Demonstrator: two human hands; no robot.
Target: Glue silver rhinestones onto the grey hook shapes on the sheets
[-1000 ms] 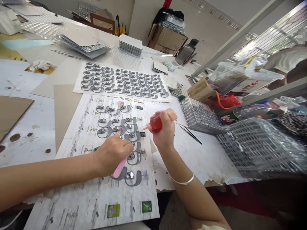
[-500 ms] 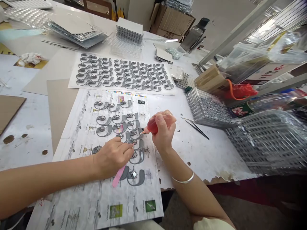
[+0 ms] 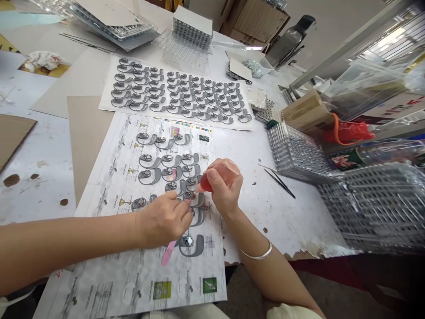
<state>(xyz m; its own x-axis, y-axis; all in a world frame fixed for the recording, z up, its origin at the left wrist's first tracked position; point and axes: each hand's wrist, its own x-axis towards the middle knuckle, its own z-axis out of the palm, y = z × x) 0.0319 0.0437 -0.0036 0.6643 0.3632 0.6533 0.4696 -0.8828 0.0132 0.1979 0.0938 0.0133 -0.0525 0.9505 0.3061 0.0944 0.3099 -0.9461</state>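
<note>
My right hand [image 3: 227, 190] is wrapped round a small squeeze bottle [image 3: 224, 172] of red liquid. Its narrow tip points down and left at one of the grey hook-shaped pieces [image 3: 191, 248], beside my left fingertips. My left hand [image 3: 166, 218] is closed round a flat pink stick [image 3: 168, 253], whose lower end shows beneath the palm. Several of these grey pieces, each with a shiny round centre, lie in rows on a printed sheet [image 3: 129, 274]. My left hand hides some of them. Whether the bottle tip touches a piece I cannot tell.
Behind the printed sheet, a white sheet [image 3: 105, 99] carries many more grey pieces. Black tweezers [image 3: 279, 182] lie to the right, near stacked clear plastic trays [image 3: 299, 153]. A dark bottle [image 3: 290, 42] stands at the back. The table's front edge [image 3: 312, 254] is ragged.
The bottle tip has moved down the right-hand column to a nearer piece, closer to my left fingertips. My left hand still holds the pink stick. The camera view has shifted slightly.
</note>
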